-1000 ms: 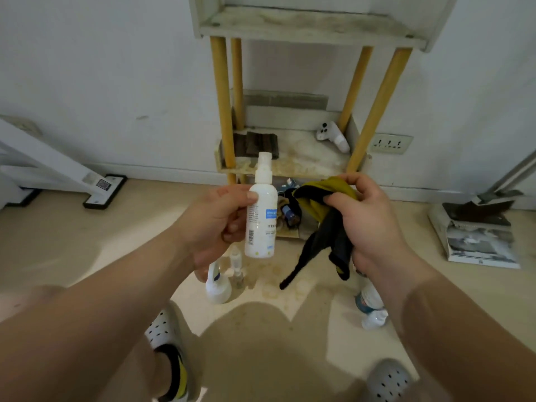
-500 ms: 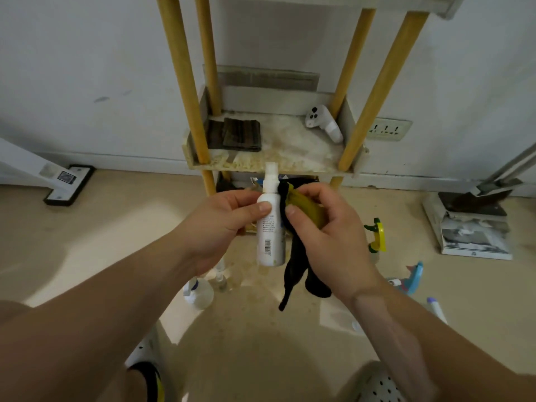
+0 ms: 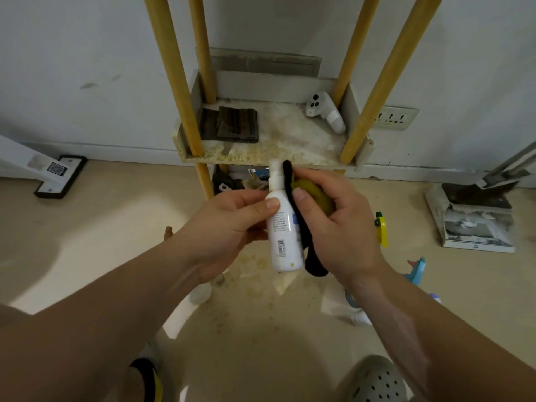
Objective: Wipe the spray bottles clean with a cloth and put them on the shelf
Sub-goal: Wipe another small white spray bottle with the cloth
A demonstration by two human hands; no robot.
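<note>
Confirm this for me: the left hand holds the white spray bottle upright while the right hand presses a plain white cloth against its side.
One detail is off: the cloth is black and yellow, not plain white, as the head view shows. The rest stands: the left hand holds the white spray bottle upright while the right hand presses the cloth against its side.

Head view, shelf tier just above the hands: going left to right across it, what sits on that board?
Dark folded cloth by the front-left post → bare, stained stretch of the shelf → white handheld controller lying near the right posts.
</note>
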